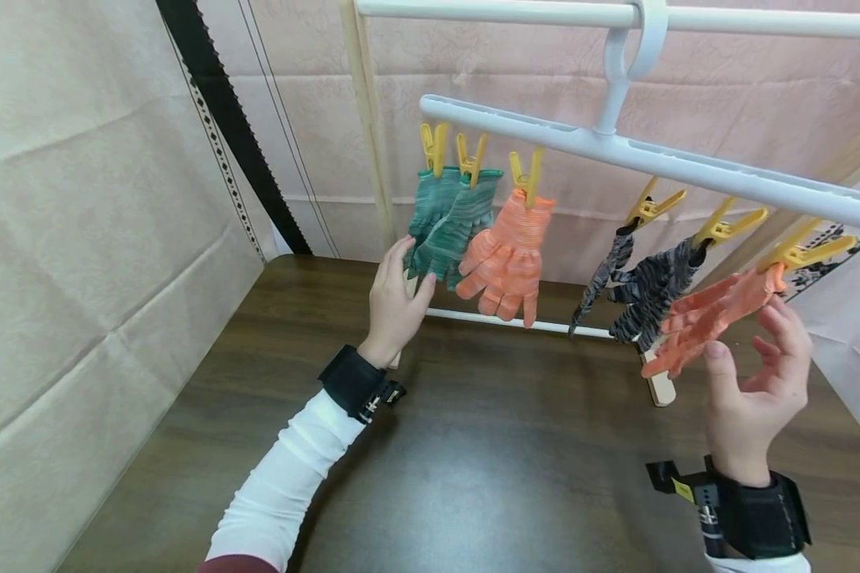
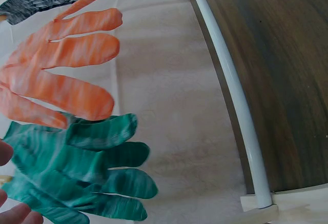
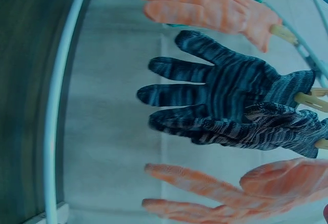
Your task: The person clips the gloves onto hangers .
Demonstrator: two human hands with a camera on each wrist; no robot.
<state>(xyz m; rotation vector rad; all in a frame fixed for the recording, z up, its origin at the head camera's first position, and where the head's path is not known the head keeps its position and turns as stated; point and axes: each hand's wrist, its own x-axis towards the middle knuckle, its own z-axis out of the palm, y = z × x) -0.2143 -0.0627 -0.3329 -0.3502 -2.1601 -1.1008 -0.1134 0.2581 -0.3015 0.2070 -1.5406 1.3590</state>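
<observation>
In the head view, two green gloves (image 1: 450,219) hang at the left of a white hanger (image 1: 588,142), held by yellow clothespins (image 1: 471,159). Beside them is an orange glove (image 1: 510,259). My left hand (image 1: 396,298) is at the green gloves' left edge, fingers loosely spread; whether they touch the fabric is hard to tell. To the right hang two dark striped gloves (image 3: 225,85) and a second orange glove (image 1: 717,318). My right hand (image 1: 763,390) is at this orange glove, fingertips by its cuff and thumb near its fingers, with a gap between.
The hanger hooks onto a white rail (image 1: 502,9) of a wooden-legged rack. A lower white bar (image 1: 487,318) runs behind the gloves. Beneath is a dark wooden table (image 1: 473,477); pale cloth (image 1: 79,239) covers the left side and back.
</observation>
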